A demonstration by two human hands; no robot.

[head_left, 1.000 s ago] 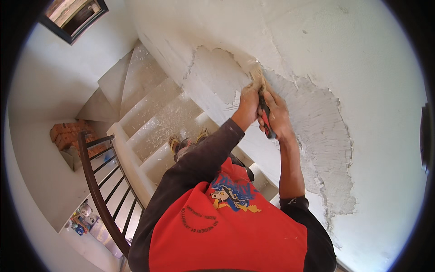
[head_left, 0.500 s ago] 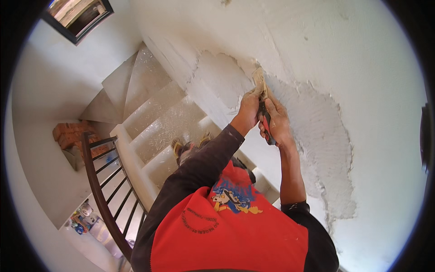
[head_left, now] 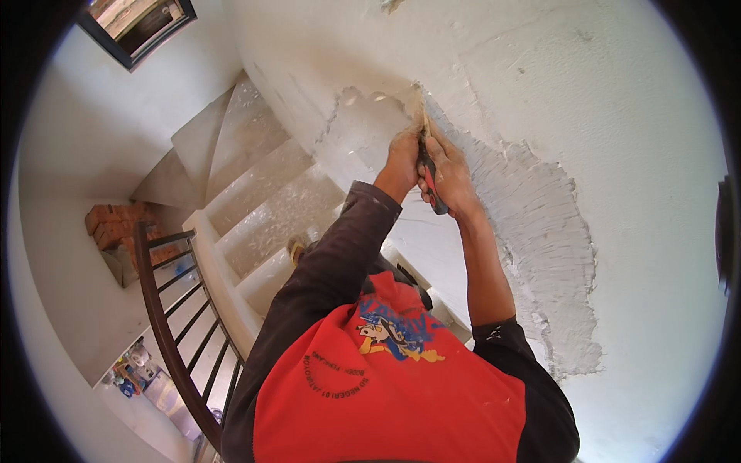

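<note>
A scraper (head_left: 432, 187) with a red-and-black handle and a dusty, pale blade is held up to the white wall (head_left: 633, 154), its blade at the upper edge of a rough grey patch (head_left: 532, 231) where the coating is off. My left hand (head_left: 400, 158) is closed on the scraper near the blade. My right hand (head_left: 450, 174) is wrapped round the handle, just right of the left one. Whether the blade edge touches the wall is hard to tell.
White, debris-strewn stairs (head_left: 262, 201) turn up toward the upper left, under a dark-framed opening (head_left: 135, 27). A curved brown railing (head_left: 166, 324) runs along the left, beside stacked red bricks (head_left: 116, 228). One foot (head_left: 295, 248) shows on a step. Assorted items (head_left: 135, 374) lie below.
Both hands and the scraper first shifted slightly down, then moved up and left along the patch's upper edge. Less of my feet shows now.
</note>
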